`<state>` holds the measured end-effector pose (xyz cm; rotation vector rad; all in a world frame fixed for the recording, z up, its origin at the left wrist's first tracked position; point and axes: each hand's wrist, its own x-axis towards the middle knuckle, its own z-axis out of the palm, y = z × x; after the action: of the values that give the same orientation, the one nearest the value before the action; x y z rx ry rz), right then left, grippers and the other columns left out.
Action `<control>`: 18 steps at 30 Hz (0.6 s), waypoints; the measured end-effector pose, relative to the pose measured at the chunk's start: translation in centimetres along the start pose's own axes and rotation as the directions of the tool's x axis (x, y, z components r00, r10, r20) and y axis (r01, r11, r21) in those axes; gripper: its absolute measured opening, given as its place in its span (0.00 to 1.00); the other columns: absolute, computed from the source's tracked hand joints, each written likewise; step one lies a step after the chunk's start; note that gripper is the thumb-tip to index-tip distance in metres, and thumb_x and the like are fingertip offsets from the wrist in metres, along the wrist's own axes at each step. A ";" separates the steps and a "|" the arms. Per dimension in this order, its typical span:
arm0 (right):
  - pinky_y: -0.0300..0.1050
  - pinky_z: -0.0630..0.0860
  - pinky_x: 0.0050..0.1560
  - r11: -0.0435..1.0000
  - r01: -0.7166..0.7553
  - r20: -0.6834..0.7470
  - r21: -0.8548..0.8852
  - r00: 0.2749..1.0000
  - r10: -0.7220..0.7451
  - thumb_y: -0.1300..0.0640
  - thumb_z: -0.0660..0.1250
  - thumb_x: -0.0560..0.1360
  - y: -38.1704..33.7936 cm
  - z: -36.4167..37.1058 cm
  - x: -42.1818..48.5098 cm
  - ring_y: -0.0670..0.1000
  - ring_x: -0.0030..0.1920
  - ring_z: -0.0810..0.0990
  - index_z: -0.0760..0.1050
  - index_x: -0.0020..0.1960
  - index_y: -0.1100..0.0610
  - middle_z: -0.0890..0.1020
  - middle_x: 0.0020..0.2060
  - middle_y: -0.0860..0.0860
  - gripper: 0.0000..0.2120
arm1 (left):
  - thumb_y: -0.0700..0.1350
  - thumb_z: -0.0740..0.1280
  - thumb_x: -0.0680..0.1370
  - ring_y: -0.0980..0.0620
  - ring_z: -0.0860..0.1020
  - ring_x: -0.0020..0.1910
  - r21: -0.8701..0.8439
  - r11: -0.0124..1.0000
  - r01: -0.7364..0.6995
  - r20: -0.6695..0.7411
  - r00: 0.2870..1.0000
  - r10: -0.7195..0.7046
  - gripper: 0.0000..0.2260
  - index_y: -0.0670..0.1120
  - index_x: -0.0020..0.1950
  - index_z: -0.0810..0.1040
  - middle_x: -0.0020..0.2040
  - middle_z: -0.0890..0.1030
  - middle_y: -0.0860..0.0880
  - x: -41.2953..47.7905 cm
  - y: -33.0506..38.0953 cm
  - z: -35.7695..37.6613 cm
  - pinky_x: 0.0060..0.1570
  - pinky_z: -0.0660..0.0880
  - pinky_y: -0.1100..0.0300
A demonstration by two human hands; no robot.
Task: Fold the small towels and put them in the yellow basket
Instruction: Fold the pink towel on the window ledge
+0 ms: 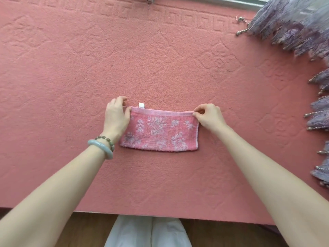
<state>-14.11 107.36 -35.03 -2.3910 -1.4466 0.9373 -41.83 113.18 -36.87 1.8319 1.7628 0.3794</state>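
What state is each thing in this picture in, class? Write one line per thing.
pink towel: folded into a strip, lying flat on the pink cover.
left hand: grips the towel's far left corner.
right hand: pinches its far right corner.
white tag: sticks out past the towel's far edge.
purple fringed cloth: lies bunched at the right edge.
jade bangle: worn on the left wrist.

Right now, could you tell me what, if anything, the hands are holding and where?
The pink towel: the left hand grips its far left corner, the right hand pinches its far right corner.
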 end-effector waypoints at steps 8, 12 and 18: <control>0.41 0.71 0.52 0.997 0.043 0.080 -0.059 0.996 -0.038 0.54 0.70 0.72 0.8 -0.2 0.8 0.52 0.51 0.80 0.82 0.48 0.55 0.84 0.47 0.53 0.07 | 0.40 0.66 0.76 0.41 0.71 0.62 0.316 0.915 -0.249 -0.037 0.961 0.274 0.16 0.40 0.64 0.73 0.61 0.75 0.40 -1.1 -0.3 1.0 0.64 0.64 0.48; 0.36 0.67 0.50 0.999 0.035 0.145 -0.009 0.989 -0.033 0.51 0.69 0.72 1.1 -1.0 0.9 0.47 0.50 0.78 0.82 0.48 0.54 0.84 0.48 0.50 0.08 | 0.42 0.70 0.71 0.43 0.78 0.49 0.206 0.670 -0.713 0.174 0.701 0.692 0.09 0.42 0.50 0.80 0.49 0.81 0.43 -4.9 3.0 3.8 0.54 0.71 0.50; 0.35 0.67 0.52 0.998 0.055 0.171 -0.019 0.984 -0.051 0.55 0.70 0.72 1.6 -1.3 1.1 0.49 0.55 0.80 0.82 0.53 0.55 0.84 0.51 0.51 0.10 | 0.48 0.68 0.72 0.46 0.77 0.43 0.127 0.486 -0.865 0.334 0.498 0.800 0.10 0.47 0.52 0.80 0.44 0.79 0.48 -9.7 6.8 9.7 0.52 0.67 0.53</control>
<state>-11.83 107.65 -35.19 -2.3249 -1.5799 1.1421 -31.69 101.91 -39.06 2.7573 0.6204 0.2492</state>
